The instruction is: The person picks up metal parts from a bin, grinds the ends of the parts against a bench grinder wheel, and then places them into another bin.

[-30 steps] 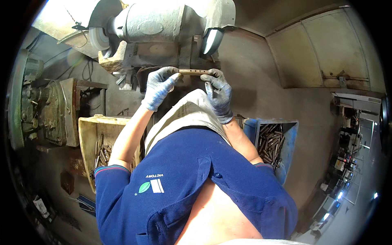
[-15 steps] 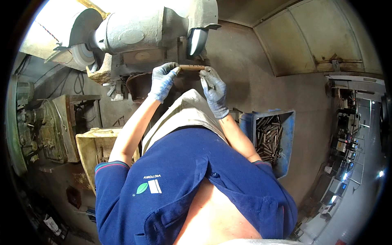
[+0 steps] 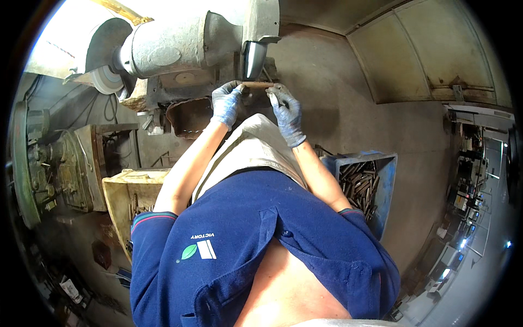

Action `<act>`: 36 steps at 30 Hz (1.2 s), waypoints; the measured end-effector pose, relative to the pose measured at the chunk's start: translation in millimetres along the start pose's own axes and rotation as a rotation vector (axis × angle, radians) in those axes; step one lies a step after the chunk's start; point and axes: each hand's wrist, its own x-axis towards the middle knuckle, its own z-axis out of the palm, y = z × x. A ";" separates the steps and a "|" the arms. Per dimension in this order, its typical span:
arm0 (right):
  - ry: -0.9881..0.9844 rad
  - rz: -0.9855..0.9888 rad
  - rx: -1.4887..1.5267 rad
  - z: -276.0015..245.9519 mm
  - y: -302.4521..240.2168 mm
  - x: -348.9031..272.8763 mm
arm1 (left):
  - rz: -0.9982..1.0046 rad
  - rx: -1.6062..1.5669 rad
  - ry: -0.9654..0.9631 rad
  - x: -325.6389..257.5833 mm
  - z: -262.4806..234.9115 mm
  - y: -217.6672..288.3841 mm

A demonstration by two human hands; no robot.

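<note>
1. Nearest, a pale apron covers the person's lap below a navy shirt.
2. Beside the body stand a blue bin on the right, holding many loose metal rods, and a cream bin on the left, where fewer show past the arm. Which pieces are finished and which are left cannot be told; work on the single rod in hand appears under way.
3. Farther out, the gloved left hand is pinched on the left end of a brown metal rod; the gloved right hand grips its right end. The rod lies level between the fingertips.
4. Just beyond it is the bright wheel of a bench grinder; whether rod and wheel touch is unclear.
5. A second, white wheel sits at the grinder's left end, well apart from the rod.
</note>
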 end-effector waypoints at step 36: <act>0.055 0.284 0.324 34.3 20.1 14.3 | -0.009 0.079 0.070 31.2 -26.9 -0.9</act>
